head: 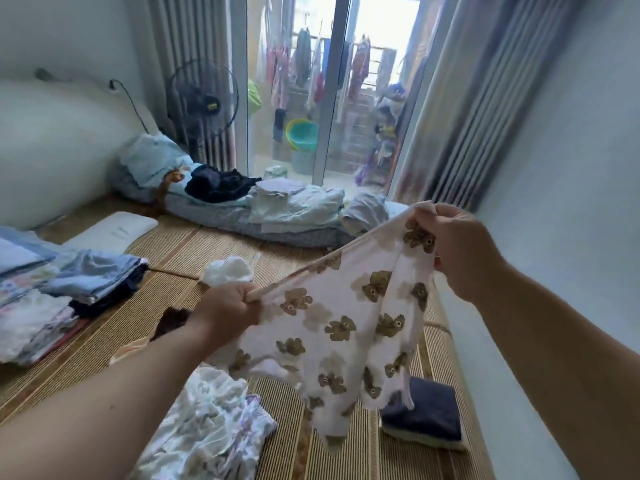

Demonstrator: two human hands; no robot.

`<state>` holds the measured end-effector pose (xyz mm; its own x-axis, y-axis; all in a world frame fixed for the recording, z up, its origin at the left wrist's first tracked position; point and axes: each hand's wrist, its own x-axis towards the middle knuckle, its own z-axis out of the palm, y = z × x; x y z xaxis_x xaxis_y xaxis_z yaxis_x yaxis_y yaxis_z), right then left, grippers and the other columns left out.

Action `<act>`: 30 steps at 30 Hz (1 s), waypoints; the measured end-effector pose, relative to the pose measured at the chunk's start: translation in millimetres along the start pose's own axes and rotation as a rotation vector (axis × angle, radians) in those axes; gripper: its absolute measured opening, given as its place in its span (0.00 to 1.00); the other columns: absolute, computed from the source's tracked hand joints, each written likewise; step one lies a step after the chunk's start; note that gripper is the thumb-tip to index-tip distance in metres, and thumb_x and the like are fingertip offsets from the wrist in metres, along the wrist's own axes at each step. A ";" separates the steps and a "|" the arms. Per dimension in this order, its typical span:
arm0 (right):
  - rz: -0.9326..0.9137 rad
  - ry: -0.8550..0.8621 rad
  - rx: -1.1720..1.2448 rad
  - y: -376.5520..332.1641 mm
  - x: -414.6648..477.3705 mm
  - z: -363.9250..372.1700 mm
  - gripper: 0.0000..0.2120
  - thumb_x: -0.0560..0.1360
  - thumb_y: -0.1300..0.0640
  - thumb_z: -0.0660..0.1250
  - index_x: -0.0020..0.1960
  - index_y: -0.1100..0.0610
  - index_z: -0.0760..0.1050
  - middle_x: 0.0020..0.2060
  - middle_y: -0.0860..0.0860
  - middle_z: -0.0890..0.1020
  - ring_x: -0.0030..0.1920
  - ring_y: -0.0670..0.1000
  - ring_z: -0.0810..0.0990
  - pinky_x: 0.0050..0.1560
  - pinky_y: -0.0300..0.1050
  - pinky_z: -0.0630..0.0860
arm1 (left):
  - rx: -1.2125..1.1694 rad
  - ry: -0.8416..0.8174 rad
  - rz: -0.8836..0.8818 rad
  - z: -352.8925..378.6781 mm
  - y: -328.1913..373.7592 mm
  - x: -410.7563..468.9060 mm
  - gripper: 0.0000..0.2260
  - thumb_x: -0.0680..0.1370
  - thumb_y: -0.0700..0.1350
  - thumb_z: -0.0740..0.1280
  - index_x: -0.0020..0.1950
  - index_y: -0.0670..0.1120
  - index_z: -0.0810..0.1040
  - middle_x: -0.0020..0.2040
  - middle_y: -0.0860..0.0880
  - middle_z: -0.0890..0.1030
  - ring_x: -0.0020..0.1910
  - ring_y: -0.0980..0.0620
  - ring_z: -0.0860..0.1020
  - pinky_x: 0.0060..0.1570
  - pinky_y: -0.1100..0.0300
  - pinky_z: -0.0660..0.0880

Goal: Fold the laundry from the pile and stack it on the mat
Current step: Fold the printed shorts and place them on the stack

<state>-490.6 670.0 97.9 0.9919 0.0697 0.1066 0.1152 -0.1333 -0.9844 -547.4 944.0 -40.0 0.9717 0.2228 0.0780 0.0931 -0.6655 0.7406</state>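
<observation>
Person at work, arms only. Left forearm [104, 403]: bare along its whole visible length, broad at the lower edge of view and narrowing toward the wrist, with one small dark spot [111, 407] on its upper surface. Left hand [225, 308]: bare, its back and knuckles showing. Right forearm [554, 341]: likewise bare from the edge of view to the wrist, its surface smooth and even. Right hand [460, 251]: bare, with its back, knuckles and thumb showing; the nails are too blurred to describe. What clothing is worn cannot be told.
</observation>
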 end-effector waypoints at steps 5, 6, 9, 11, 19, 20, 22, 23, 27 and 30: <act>0.048 0.137 0.036 0.3 -7.2 -42.7 0.09 0.80 0.57 0.61 0.53 0.59 0.78 0.41 0.55 0.81 0.39 0.54 0.80 0.40 0.49 0.78 | 0.025 0.043 0.030 -23.4 4.5 1.1 0.13 0.66 0.56 0.63 0.34 0.48 0.79 0.27 0.49 0.79 0.29 0.51 0.76 0.33 0.56 0.71; 0.057 0.159 0.037 1.6 -7.2 -49.4 0.09 0.80 0.56 0.61 0.53 0.60 0.77 0.41 0.55 0.80 0.39 0.54 0.80 0.39 0.49 0.78 | 0.024 0.054 0.049 -27.7 7.5 1.9 0.14 0.66 0.56 0.62 0.33 0.46 0.78 0.26 0.49 0.78 0.28 0.50 0.75 0.32 0.55 0.70; 0.064 0.208 -0.006 6.0 -7.4 -64.4 0.09 0.81 0.55 0.60 0.47 0.57 0.76 0.41 0.56 0.79 0.40 0.55 0.78 0.43 0.51 0.78 | -0.089 0.056 0.069 -36.9 20.3 4.7 0.14 0.64 0.55 0.65 0.33 0.44 0.77 0.23 0.54 0.75 0.23 0.57 0.70 0.30 0.59 0.65; 0.070 0.221 -0.072 11.2 -6.6 -70.4 0.09 0.80 0.54 0.61 0.43 0.55 0.76 0.42 0.58 0.79 0.42 0.57 0.78 0.47 0.57 0.78 | -0.319 0.021 0.057 -38.4 31.3 6.6 0.14 0.65 0.54 0.69 0.39 0.43 0.80 0.28 0.52 0.77 0.29 0.54 0.73 0.35 0.58 0.67; -0.041 -0.419 -0.431 41.8 -20.2 -8.6 0.43 0.59 0.52 0.80 0.69 0.48 0.65 0.55 0.51 0.78 0.53 0.52 0.81 0.48 0.49 0.81 | -0.286 -0.326 0.219 8.3 118.9 0.4 0.11 0.78 0.38 0.66 0.38 0.50 0.79 0.30 0.56 0.76 0.28 0.58 0.73 0.31 0.66 0.69; -0.029 -0.486 -0.364 44.8 -22.7 9.7 0.52 0.56 0.54 0.82 0.73 0.44 0.59 0.58 0.51 0.76 0.56 0.53 0.79 0.53 0.53 0.80 | -0.251 -0.374 0.238 16.8 125.0 -0.4 0.11 0.78 0.38 0.66 0.38 0.50 0.78 0.30 0.56 0.76 0.29 0.59 0.73 0.33 0.66 0.70; -0.032 -0.478 -0.361 51.0 -24.8 33.3 0.53 0.55 0.56 0.83 0.73 0.44 0.60 0.57 0.50 0.77 0.56 0.52 0.80 0.55 0.54 0.79 | -0.252 -0.373 0.244 26.0 130.5 -3.2 0.05 0.78 0.39 0.66 0.42 0.47 0.78 0.34 0.53 0.77 0.31 0.57 0.74 0.35 0.64 0.72; -0.038 -0.466 -0.399 52.2 -25.6 38.1 0.43 0.58 0.55 0.82 0.69 0.48 0.68 0.54 0.51 0.80 0.53 0.51 0.81 0.53 0.52 0.80 | -0.234 -0.318 0.254 25.3 128.9 -5.3 0.01 0.77 0.42 0.68 0.47 0.47 0.77 0.34 0.52 0.77 0.30 0.57 0.74 0.32 0.65 0.72; 0.029 -0.493 -0.472 44.0 -32.8 31.8 0.04 0.70 0.57 0.74 0.43 0.57 0.82 0.35 0.51 0.83 0.33 0.46 0.79 0.35 0.38 0.76 | -0.166 -0.400 0.190 22.1 92.7 -19.1 0.16 0.70 0.47 0.75 0.52 0.55 0.73 0.40 0.50 0.81 0.35 0.57 0.80 0.34 0.64 0.77; -0.014 -0.407 -0.304 31.2 -33.7 25.1 0.03 0.70 0.61 0.73 0.39 0.59 0.82 0.34 0.54 0.81 0.35 0.52 0.77 0.38 0.45 0.76 | 0.002 -0.457 0.130 34.0 51.5 -32.2 0.07 0.69 0.46 0.75 0.37 0.53 0.78 0.38 0.52 0.82 0.39 0.52 0.81 0.47 0.48 0.80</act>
<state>-521.8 688.4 60.1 0.8957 0.4446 -0.0036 0.1986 -0.4073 -0.8915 -566.5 878.3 -27.1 0.9712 -0.1987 -0.1318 -0.0360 -0.6688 0.7426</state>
